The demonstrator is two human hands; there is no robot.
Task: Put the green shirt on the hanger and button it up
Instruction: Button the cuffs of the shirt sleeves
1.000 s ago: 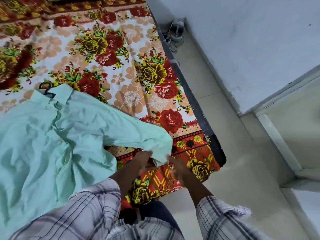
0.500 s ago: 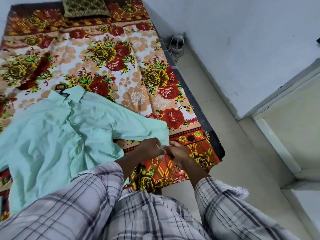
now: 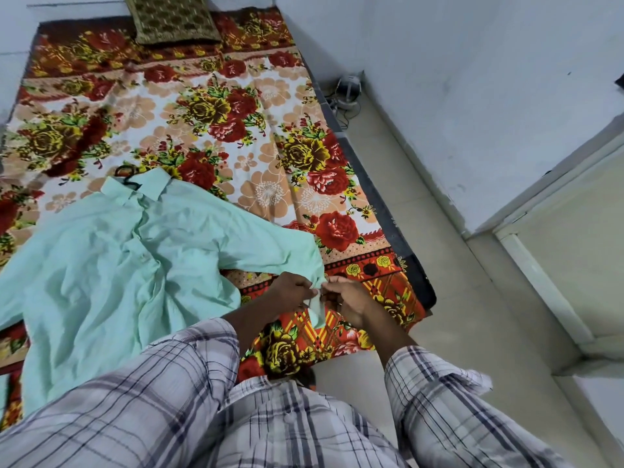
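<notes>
green shirt [image 3: 111, 265] lies spread on the bed [image 3: 270, 157], hanger [image 3: 126, 175] hook showing at the collar. left hand [image 3: 290, 288] and right hand [image 3: 349, 298] both pinch the sleeve cuff [image 3: 317, 304], fingers curled. likely on the cuff button; next: line up button and hole, push through.

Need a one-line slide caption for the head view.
Left hand and right hand pinch the sleeve cuff of the green shirt; hanger shows at its collar.
</notes>
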